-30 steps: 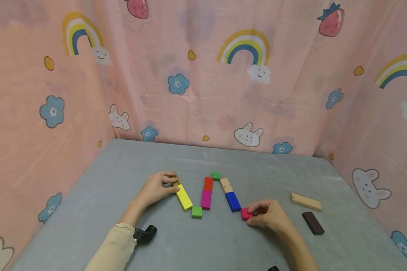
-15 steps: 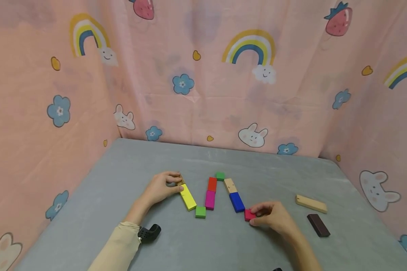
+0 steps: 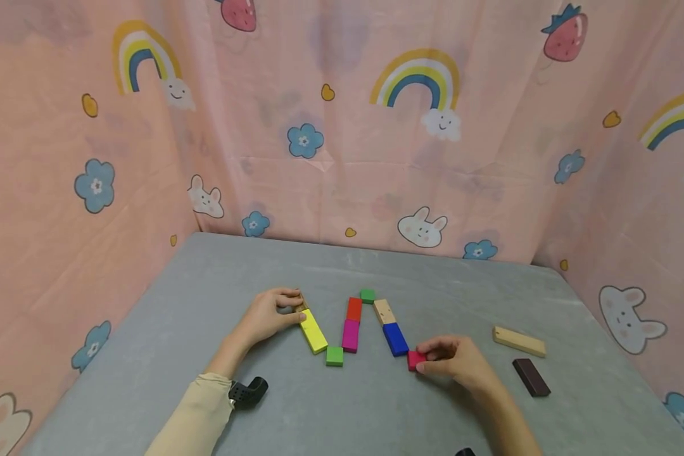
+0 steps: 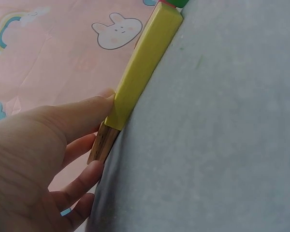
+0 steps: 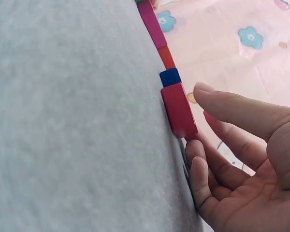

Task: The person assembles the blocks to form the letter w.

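In the head view my left hand (image 3: 264,320) holds a brown wooden block (image 4: 104,142) at the far end of a yellow block (image 3: 313,332). Its thumb presses the yellow block beside their joint. At the other end of a zigzag row, my right hand (image 3: 458,364) is at a red-pink block (image 3: 414,360). In the right wrist view its thumb stands just off that block (image 5: 179,111), fingertips close to the near end. A blue block (image 3: 396,340) meets the red-pink one. Between lie green (image 3: 334,357), magenta (image 3: 350,335), orange-red (image 3: 354,309), second green (image 3: 367,296) and natural wood (image 3: 384,311) blocks.
Two loose blocks lie right of the row: a pale wooden one (image 3: 519,342) and a dark brown one (image 3: 531,378). They rest on a grey table (image 3: 319,424). A pink patterned curtain (image 3: 342,190) walls the back and sides.
The right thumb has shifted from the near edge of the red-pink block to over its corner. The blocks keep their places; the head view has swung slightly.
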### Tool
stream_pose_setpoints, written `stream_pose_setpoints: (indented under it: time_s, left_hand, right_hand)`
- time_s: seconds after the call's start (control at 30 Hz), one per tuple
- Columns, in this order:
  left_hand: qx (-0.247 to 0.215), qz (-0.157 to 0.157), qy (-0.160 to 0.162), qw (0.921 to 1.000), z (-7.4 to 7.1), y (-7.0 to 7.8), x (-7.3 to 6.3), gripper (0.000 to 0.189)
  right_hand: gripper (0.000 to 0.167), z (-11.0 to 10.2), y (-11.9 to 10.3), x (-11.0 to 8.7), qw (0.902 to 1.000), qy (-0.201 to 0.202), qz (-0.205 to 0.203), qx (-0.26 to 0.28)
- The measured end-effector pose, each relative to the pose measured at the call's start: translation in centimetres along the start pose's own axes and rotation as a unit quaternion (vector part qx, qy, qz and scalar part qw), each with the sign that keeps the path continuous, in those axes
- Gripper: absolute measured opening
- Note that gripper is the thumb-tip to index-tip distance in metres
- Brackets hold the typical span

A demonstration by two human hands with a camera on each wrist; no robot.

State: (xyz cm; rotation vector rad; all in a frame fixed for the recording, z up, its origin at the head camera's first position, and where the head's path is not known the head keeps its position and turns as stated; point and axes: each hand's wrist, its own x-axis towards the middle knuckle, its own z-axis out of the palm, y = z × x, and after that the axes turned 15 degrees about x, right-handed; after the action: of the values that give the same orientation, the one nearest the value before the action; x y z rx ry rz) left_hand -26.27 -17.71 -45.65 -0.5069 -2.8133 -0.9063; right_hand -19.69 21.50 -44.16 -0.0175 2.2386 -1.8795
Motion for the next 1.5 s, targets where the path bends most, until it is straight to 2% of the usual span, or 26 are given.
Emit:
stream_pose_setpoints:
  time_s: [0.33,0.73,0.93,1.0,1.07,1.2,1.27,1.4,1.5]
  left_hand:
    - [0.004,-0.003,-0.002,1.0,0.1,0.1,0.1,0.041]
    - [-0.001,0.002,0.001,1.0,0.2,-0.6,-0.1,0.043]
    - [0.0,0.004,0.004,1.0,0.3,-0.5,-0.1,0.043]
    - [0.0,0.004,0.003,1.0,0.4,-0.4,0.0,0.043]
    - [0.001,0.002,0.003,1.0,0.3,-0.3,-0.1,0.043]
    - [0.002,0.001,0.003,1.0,0.2,-0.1,-0.1,0.042]
    - [0.002,-0.001,0.003,1.0,0.2,-0.1,-0.1,0.042]
    - [0.007,0.002,0.004,1.0,0.2,-0.1,0.0,0.042]
    - [0.007,0.003,0.005,1.0,0.2,-0.2,0.0,0.041]
  right_hand:
    - [0.033,-0.4,-0.2,-0.4,0.9986,0.041,-0.03,0.013]
    - [0.027,-1.1,-0.4,-0.4,0.9955,0.087,-0.039,0.009]
    - [0.033,-2.3,-0.9,-1.1,0.9928,0.113,-0.037,0.014]
    - [0.038,-3.4,-1.1,-1.6,0.9918,0.119,-0.041,0.023]
    - [0.041,-5.0,-1.2,-2.0,0.9907,0.119,-0.062,0.019]
    - [0.035,-9.6,-1.3,-2.7,0.989,0.09,-0.117,-0.009]
    - [0.032,-12.3,-1.2,-2.8,0.9881,0.071,-0.131,-0.038]
    - [0.03,-16.6,-0.2,-2.4,0.9835,0.06,-0.143,-0.093]
    - [0.032,-18.6,0.8,-1.8,0.9827,0.053,-0.126,-0.125]
